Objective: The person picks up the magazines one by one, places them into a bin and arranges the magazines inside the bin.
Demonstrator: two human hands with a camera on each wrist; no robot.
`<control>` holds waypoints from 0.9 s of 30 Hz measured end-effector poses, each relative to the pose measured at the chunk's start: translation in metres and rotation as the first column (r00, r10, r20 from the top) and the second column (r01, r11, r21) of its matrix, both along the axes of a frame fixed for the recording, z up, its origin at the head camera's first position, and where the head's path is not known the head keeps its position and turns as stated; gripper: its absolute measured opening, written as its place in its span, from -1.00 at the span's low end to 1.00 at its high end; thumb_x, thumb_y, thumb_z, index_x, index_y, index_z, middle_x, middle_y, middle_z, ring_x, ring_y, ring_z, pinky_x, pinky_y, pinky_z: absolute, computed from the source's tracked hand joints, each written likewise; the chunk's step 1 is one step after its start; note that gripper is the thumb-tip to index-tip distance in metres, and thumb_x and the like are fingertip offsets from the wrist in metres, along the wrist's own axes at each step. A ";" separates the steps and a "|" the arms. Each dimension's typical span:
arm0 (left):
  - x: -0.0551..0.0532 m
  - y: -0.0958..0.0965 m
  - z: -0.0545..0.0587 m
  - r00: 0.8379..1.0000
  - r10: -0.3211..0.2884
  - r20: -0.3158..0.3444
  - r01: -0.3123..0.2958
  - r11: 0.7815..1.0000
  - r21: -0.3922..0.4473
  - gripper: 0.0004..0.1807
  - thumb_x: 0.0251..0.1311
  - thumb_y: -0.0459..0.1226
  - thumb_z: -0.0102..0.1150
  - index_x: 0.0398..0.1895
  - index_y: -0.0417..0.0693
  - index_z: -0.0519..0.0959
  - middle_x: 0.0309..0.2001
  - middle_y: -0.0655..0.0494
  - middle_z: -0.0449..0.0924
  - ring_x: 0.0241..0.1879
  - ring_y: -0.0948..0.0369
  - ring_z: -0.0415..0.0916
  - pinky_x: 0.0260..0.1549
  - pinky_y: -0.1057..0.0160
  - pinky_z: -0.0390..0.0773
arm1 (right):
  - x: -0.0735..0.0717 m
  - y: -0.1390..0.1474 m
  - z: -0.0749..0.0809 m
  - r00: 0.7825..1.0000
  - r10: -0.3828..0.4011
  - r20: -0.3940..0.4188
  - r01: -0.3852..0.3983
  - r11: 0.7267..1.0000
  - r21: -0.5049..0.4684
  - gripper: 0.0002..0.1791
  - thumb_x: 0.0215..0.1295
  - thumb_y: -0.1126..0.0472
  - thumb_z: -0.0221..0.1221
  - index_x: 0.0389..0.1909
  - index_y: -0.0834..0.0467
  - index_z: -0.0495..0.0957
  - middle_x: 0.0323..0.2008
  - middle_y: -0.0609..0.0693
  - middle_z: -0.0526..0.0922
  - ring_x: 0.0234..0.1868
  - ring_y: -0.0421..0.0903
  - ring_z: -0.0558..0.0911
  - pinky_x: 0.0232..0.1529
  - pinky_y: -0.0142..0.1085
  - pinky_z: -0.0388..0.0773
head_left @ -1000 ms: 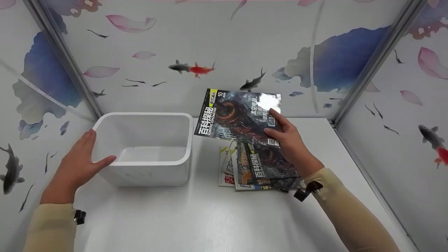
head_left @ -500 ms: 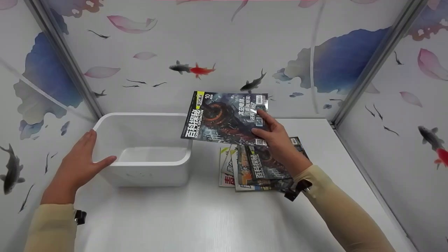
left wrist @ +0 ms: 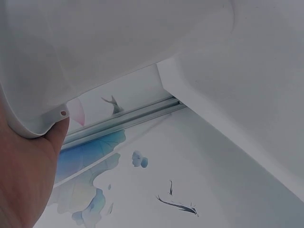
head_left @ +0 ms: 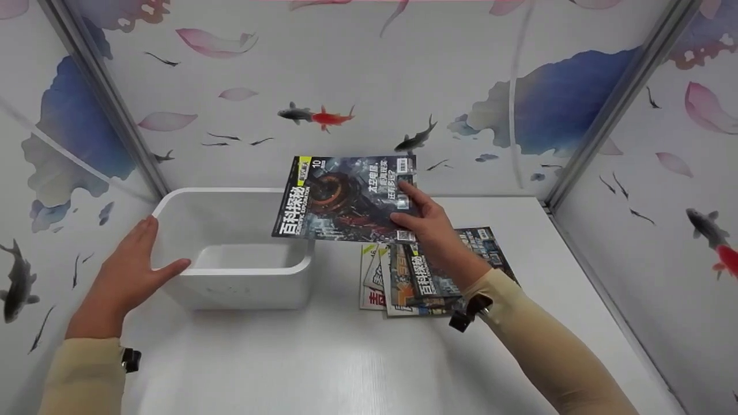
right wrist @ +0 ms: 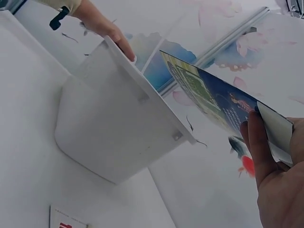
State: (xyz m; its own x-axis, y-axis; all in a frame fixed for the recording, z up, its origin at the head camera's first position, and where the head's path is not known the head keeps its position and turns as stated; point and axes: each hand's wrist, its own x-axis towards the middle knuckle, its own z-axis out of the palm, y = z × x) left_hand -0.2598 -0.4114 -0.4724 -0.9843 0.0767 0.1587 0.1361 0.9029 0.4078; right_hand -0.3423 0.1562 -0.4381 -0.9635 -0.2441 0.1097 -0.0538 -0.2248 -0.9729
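My right hand (head_left: 435,230) pinches a dark glossy magazine (head_left: 346,199), thumb on its cover and other fingers underneath. The magazine is held flat in the air, its left part over the right rim of a white plastic bin (head_left: 242,288). In the right wrist view its colourful back cover (right wrist: 209,92) shows, with fingers against it. My left hand (head_left: 124,271) holds the bin's near-left corner, thumb over the front rim. In the left wrist view, that hand (left wrist: 28,166) lies against the rim's outside. The bin's visible floor is bare.
Several overlapping magazines (head_left: 426,276) lie on the white table (head_left: 346,357) right of the bin, partly hidden by the right forearm. White panels (head_left: 369,69) printed with fish and petals stand behind and at both sides, joined by metal corner posts (head_left: 109,98).
My right hand has carried the magazine leftward and slightly lower, from beside the bin to partly above it. More of the pile shows. My left hand and the bin stay put.
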 end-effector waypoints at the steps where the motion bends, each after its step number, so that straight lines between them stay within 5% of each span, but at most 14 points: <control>1: 0.000 0.000 0.000 1.000 0.000 0.000 0.000 1.000 0.000 0.32 0.45 0.33 0.26 0.82 -0.24 -0.27 0.78 -0.41 -0.28 0.71 -0.45 -0.21 0.44 -0.71 -0.01 | 0.000 -0.003 0.000 1.000 0.001 0.001 -0.001 1.000 -0.008 -0.13 0.52 0.52 0.28 0.75 0.07 0.24 0.77 0.03 0.12 0.55 0.05 0.47 0.31 -0.25 0.67; 8: 0.000 -0.001 -0.001 1.000 0.005 -0.001 -0.005 1.000 0.002 0.32 0.44 0.34 0.27 0.82 -0.21 -0.26 0.78 -0.39 -0.28 0.71 -0.46 -0.20 0.40 -0.74 0.00 | 0.000 -0.022 0.001 0.999 0.030 -0.010 -0.030 0.999 -0.010 -0.13 0.52 0.50 0.29 0.75 0.08 0.24 0.70 0.09 0.24 0.36 0.10 0.60 0.20 -0.25 0.73; 16: 0.001 0.001 -0.001 1.000 0.007 0.002 -0.007 1.000 -0.001 0.28 0.48 0.32 0.23 0.82 -0.21 -0.27 0.78 -0.40 -0.29 0.70 -0.46 -0.21 0.42 -0.74 -0.03 | 0.001 -0.043 0.000 0.998 0.058 -0.018 -0.057 0.998 0.031 -0.14 0.54 0.47 0.30 0.75 0.06 0.24 0.78 0.01 0.06 0.71 0.00 0.21 0.20 -0.26 0.71; 27: -0.001 0.001 -0.002 1.000 0.021 0.000 -0.021 1.000 0.005 0.31 0.44 0.34 0.26 0.83 -0.18 -0.27 0.78 -0.40 -0.26 0.68 -0.50 -0.14 0.37 -0.76 0.03 | 0.002 -0.075 0.002 0.994 0.107 0.006 -0.106 0.992 -0.064 -0.13 0.48 0.51 0.32 0.73 0.08 0.27 0.68 0.07 0.26 0.39 0.07 0.58 0.15 -0.24 0.74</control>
State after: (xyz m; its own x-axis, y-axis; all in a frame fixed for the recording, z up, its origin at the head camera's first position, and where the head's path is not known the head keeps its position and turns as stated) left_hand -0.2612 -0.4104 -0.4740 -0.9857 0.0555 0.1593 0.1175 0.9036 0.4121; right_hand -0.3407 0.0813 -0.4356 -0.9335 -0.3383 0.1190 -0.0169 -0.2901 -0.9568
